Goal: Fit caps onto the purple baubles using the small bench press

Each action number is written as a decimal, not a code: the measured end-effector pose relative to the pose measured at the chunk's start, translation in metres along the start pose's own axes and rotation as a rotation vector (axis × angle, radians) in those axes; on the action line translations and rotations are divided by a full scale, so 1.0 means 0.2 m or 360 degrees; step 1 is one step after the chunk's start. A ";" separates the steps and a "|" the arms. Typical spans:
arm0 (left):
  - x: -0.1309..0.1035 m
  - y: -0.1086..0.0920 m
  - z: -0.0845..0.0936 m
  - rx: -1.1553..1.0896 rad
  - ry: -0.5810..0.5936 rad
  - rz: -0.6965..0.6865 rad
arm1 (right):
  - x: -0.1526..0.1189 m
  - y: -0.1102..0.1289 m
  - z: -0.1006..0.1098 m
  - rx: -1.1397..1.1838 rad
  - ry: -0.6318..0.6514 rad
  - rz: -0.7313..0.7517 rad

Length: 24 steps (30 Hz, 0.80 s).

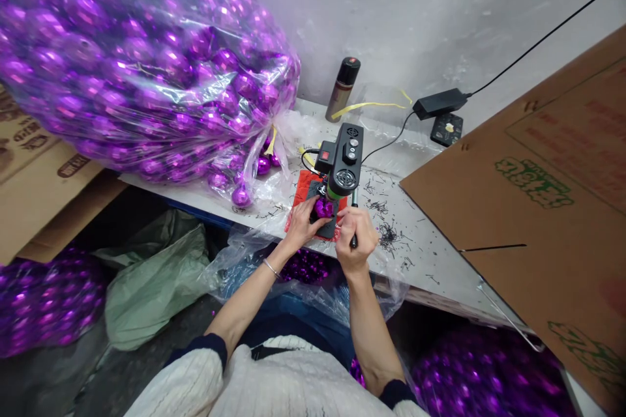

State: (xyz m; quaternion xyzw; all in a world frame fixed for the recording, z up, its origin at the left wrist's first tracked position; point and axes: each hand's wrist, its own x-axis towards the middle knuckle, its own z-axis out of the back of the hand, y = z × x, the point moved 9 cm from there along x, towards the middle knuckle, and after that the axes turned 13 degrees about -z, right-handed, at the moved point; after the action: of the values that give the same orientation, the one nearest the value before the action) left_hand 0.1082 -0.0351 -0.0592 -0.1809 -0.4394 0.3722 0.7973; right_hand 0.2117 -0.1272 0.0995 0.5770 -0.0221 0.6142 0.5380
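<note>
A small black bench drill press with a red switch and a green ring stands on the table. Beneath its head sits a shiny purple bauble, over a dark base on a red sheet. My left hand pinches the bauble from the left, with thumb and fingers at its sides. To the right, my right hand is wrapped round the lever handle, whose black end pokes out below the fingers. The bauble's contact with the tool tip is hard to make out.
A huge clear bag of purple baubles fills the left, several loose baubles beside it. Behind stand a spray can and a power adapter. Dark shavings litter the tabletop. A cardboard box flanks the right.
</note>
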 end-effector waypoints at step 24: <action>0.01 0.01 0.00 0.0011 -0.0005 0.0003 | -0.16 -0.12 -0.08 0.0058 -0.0170 0.0194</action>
State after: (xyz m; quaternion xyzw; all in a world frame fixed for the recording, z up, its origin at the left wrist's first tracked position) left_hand 0.1082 -0.0333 -0.0589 -0.1779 -0.4390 0.3748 0.7970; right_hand 0.2087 -0.1268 0.0558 0.6162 -0.0747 0.6145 0.4869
